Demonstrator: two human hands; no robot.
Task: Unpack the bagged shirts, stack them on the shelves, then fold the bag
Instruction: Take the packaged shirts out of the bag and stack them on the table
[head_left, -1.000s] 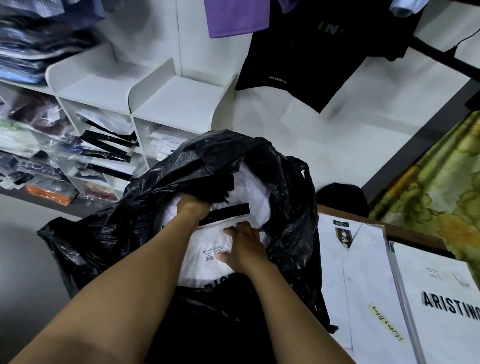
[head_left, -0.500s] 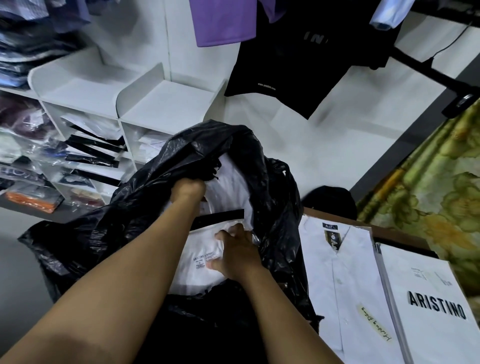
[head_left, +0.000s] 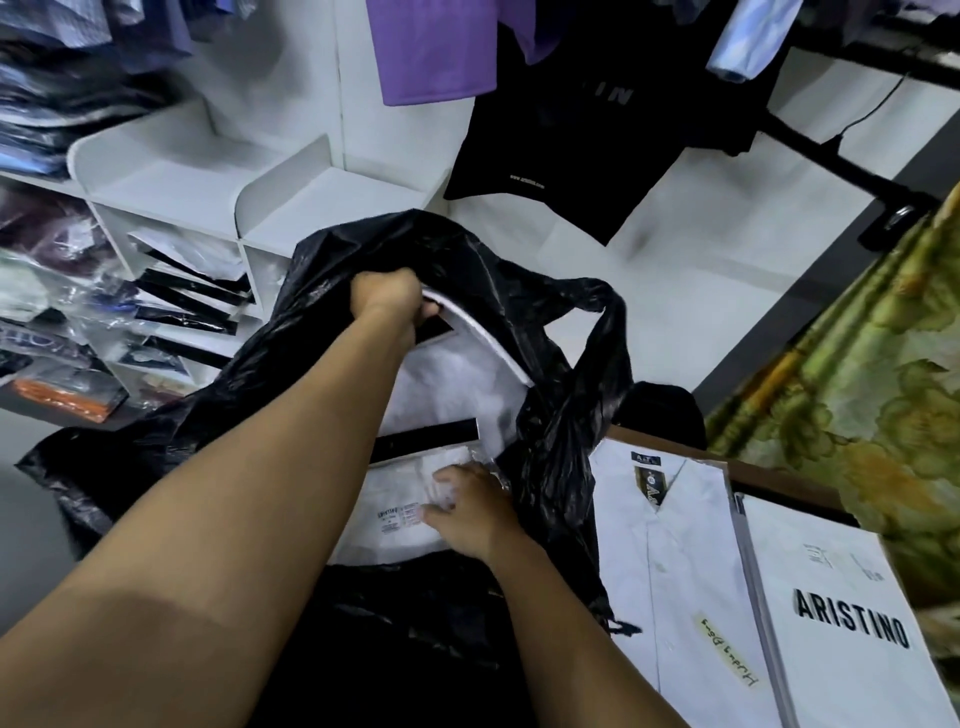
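Close by, the right hand (head_left: 470, 512) grips the crinkled wrapper of the lower shirt pack (head_left: 395, 514) inside the black bag (head_left: 561, 415), whose mouth gapes in front of the person. Just beside it, a brown table (head_left: 779, 478) carries one white collared shirt (head_left: 670, 561), its collar pointing away, and one flat box (head_left: 852, 623). Farther in, the left hand (head_left: 389, 299) clenches the far edge of the upper shirt pack (head_left: 452, 384), tilted up, its length running towards the white shelves (head_left: 171, 171). Two packs show in the bag. Beyond hang a purple top (head_left: 426, 47) and a black T-shirt (head_left: 597, 130).

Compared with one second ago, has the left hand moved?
Yes. The left hand, gripping the bag rim, has moved up and away, toward the shelves, judged against the folded shirt lying at the right.
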